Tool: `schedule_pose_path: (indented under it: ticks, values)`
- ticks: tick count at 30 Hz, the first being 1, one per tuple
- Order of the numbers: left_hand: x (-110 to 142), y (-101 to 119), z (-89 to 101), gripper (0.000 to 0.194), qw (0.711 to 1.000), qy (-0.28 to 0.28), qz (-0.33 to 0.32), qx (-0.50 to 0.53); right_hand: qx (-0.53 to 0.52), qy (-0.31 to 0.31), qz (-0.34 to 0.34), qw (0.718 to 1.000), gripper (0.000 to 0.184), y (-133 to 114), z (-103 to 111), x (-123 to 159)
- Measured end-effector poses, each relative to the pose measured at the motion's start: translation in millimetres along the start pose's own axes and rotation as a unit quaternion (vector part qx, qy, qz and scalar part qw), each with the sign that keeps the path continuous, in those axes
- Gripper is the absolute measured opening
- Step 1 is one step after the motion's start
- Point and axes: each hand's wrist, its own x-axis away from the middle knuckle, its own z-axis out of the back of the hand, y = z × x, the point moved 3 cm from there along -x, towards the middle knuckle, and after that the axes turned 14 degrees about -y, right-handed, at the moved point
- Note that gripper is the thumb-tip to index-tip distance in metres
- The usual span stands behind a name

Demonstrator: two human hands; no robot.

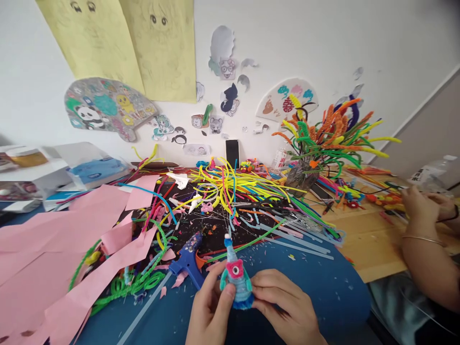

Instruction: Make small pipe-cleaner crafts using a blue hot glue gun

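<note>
A small blue figure made of pipe cleaners (240,286) stands upright between my two hands, low in the middle of the view. It has a pink face piece with a single eye, turquoise arms, a darker blue base and a pointed top with a white tip. My left hand (212,306) pinches it from the left, thumb across its front. On the other side, the fingers of my right hand (282,304) press against its right edge near the base. Just behind my left hand lies a blue glue gun (190,258) with an orange trigger.
Pink paper sheets (64,235) and green pipe cleaners (132,287) cover the left side. Yellow pipe cleaners (233,187) and clear glue sticks (294,239) lie behind the figure. A pipe-cleaner bouquet (327,132) stands back right, and a co-worker's hands (424,206) are at far right.
</note>
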Motion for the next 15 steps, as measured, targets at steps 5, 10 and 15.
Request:
schedule_pose_path:
  ticks: [5,10,15]
  values:
    - [1,1,-1.5,0.046,1.0,-0.012,0.011,-0.006,0.0,0.011,0.001,1.0,0.016,2,2,5]
    - [2,6,0.0,0.043,1.0,-0.005,-0.011,-0.003,-0.006,-0.062,0.022,0.998,0.022,5,2,8]
    - [4,7,-6.1,0.043,0.999,-0.046,-0.002,0.024,-0.037,-0.028,-0.039,0.998,0.018,6,8,15]
